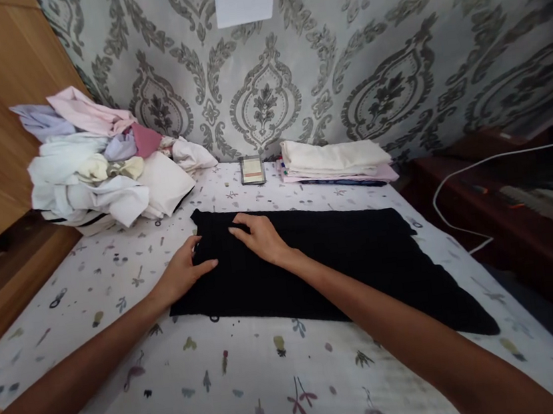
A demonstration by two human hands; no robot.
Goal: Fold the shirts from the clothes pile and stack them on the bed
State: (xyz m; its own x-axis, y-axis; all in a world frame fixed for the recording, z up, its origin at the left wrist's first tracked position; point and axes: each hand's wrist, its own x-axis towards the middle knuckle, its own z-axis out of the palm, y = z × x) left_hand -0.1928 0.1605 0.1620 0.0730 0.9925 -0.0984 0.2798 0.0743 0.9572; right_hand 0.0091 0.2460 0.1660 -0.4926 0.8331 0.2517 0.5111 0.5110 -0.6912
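Observation:
A black cloth garment [313,263] lies spread flat and long across the bed, its shape too plain to tell the kind. At its left end is my left hand [183,269], thumb resting on the cloth and fingers at the edge, spread apart. My right hand [260,236] touches the upper left part of the cloth, palm down, with its fingers bent and a gap between thumb and forefinger. Neither hand has a visible fold of cloth gripped in it. My right forearm crosses over the middle of the cloth.
A loose heap of clothes [95,169] lies at the back left beside a wooden cabinet [1,100]. Folded clothes [334,159] are stacked at the back right, with a small square object [252,169] to their left. A white cable [436,197] hangs beyond the patterned sheet's [258,384] right edge.

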